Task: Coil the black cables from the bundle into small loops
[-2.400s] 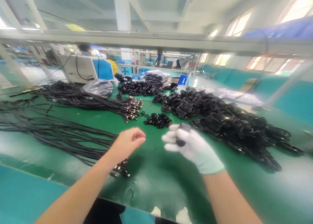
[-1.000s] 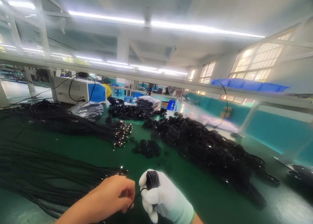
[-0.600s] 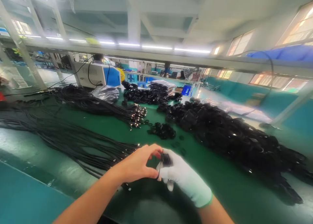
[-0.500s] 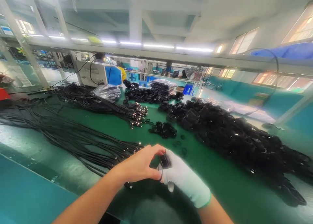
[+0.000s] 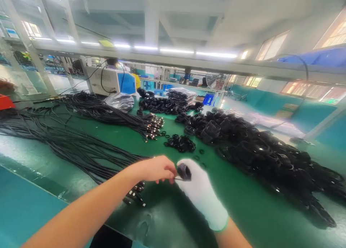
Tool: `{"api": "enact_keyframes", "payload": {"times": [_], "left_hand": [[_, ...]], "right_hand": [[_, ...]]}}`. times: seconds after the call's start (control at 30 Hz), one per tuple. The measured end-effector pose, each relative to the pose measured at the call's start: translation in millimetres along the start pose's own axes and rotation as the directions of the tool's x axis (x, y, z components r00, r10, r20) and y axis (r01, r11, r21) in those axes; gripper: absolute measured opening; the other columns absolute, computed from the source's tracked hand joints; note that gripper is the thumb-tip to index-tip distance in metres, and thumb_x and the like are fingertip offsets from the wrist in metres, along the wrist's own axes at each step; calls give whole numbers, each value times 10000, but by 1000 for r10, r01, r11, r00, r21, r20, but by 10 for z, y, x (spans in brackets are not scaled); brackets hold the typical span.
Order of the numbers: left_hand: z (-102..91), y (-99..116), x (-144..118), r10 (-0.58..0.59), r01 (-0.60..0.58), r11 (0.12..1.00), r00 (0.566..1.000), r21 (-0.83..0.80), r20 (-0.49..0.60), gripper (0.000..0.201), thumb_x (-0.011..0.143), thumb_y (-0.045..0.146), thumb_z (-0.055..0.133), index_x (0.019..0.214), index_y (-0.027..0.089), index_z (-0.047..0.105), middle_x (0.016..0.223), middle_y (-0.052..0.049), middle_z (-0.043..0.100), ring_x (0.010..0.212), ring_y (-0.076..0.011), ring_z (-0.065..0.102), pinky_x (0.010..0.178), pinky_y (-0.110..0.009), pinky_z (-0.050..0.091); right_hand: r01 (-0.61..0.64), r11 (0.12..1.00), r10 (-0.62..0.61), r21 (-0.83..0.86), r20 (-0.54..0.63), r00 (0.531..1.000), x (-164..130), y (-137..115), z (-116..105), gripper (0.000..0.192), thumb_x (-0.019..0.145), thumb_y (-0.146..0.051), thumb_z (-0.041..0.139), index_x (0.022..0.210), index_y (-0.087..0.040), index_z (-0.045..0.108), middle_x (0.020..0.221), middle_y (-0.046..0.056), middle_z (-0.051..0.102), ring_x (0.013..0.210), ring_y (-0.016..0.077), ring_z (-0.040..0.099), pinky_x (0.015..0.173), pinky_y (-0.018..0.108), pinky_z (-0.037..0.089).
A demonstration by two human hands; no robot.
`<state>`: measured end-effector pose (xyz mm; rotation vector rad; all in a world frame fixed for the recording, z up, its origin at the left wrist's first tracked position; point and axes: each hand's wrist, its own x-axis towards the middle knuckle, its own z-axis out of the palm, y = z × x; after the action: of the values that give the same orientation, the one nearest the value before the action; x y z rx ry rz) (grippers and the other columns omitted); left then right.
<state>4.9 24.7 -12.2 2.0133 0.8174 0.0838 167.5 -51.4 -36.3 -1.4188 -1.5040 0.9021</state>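
My bare left hand (image 5: 162,170) pinches a thin black strand (image 5: 178,178) between its fingertips. That strand stretches across to a tight bundle of black loops (image 5: 184,171) at the fingers of my right hand (image 5: 197,190), which wears a white glove. Closed loops or turns of one coil: I cannot tell. The gloved fingers are curled, and their tips are mostly hidden. Long black cables (image 5: 89,150) lie to the left, with their metal-tipped ends partly under my left forearm. Just beyond both hands is a small heap of black rings (image 5: 180,143).
A large pile of coiled black cables (image 5: 243,147) runs along the right of the green table (image 5: 205,204). More straight cables (image 5: 108,113) lie at the back left, near a clear plastic bag (image 5: 120,102) and a white-and-blue machine (image 5: 110,82). A metal beam (image 5: 167,62) crosses overhead.
My left hand has gone from an arched grasp around the loops to a pinch slightly left of them, drawing out a strand. The loops remain at my right hand, which has turned a little.
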Motion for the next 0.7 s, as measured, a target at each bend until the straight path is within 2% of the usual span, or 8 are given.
{"api": "enact_keyframes", "payload": {"times": [0.07, 0.17, 0.23, 0.33, 0.43, 0.5, 0.6, 0.7], "left_hand": [[77, -62, 13, -37, 36, 999, 998, -21, -45, 208, 697, 180, 456, 696, 199, 663, 663, -12, 680, 515, -144, 545, 432, -211, 370], [194, -83, -50, -82, 77, 993, 996, -89, -46, 148, 691, 188, 503, 649, 177, 644, 560, -15, 640, 457, -133, 526, 422, -213, 377], [209, -39, -123, -109, 76, 952, 989, -297, -96, 114, 710, 228, 545, 683, 160, 632, 588, -20, 640, 466, -126, 538, 465, -234, 435], [166, 50, -203, -105, -81, 765, 963, -638, -248, 135, 693, 237, 632, 781, 135, 617, 707, -37, 654, 576, -127, 588, 584, -264, 497], [142, 106, -235, -73, -256, 626, 921, -737, -382, 263, 667, 184, 672, 919, 130, 617, 906, -66, 650, 724, -141, 616, 706, -285, 507], [156, 133, -245, -58, -306, 698, 877, -648, -476, 291, 697, 185, 646, 985, 147, 621, 984, -69, 637, 819, -166, 611, 779, -312, 495], [195, 188, -248, 70, -274, 919, 821, -284, -567, 311, 721, 185, 616, 1028, 206, 654, 1022, -47, 638, 904, -194, 572, 843, -330, 459], [198, 231, -221, 215, -268, 963, 813, -20, -541, 295, 725, 130, 576, 969, 244, 697, 979, -25, 656, 928, -204, 554, 860, -318, 440]], "right_hand": [[-60, 977, 8, 205, 242, 970, -17, -12, -76, 386, 605, -146, 650, 967, -230, 543, 816, -2, 593, 586, 127, 544, 492, 245, 427], [-228, 831, -101, 508, 540, 836, -49, 42, -118, 498, 591, -124, 655, 1042, -230, 473, 639, -47, 575, 423, 90, 477, 400, 197, 343], [-228, 731, -176, 644, 501, 848, -57, 95, -84, 492, 616, -152, 652, 1063, -216, 457, 584, -54, 560, 411, 88, 475, 412, 194, 348], [-226, 633, -203, 740, 440, 875, -42, 142, 4, 540, 635, -175, 648, 1128, -208, 431, 610, -33, 581, 441, 101, 515, 431, 200, 378], [-235, 612, -171, 755, 417, 893, -18, 136, 51, 600, 651, -170, 640, 1201, -207, 402, 641, -15, 602, 454, 103, 532, 426, 190, 378], [-244, 617, -154, 748, 419, 895, -11, 131, 50, 618, 668, -175, 636, 1235, -197, 391, 651, -9, 607, 454, 98, 534, 423, 185, 379], [-300, 617, -169, 728, 494, 853, -21, 158, 45, 591, 678, -199, 656, 1215, -157, 414, 653, 7, 611, 437, 95, 535, 405, 177, 377], [-376, 563, -192, 736, 559, 807, -37, 203, 67, 447, 743, -312, 649, 1118, -148, 469, 701, 37, 626, 465, 116, 574, 404, 195, 418]]}}
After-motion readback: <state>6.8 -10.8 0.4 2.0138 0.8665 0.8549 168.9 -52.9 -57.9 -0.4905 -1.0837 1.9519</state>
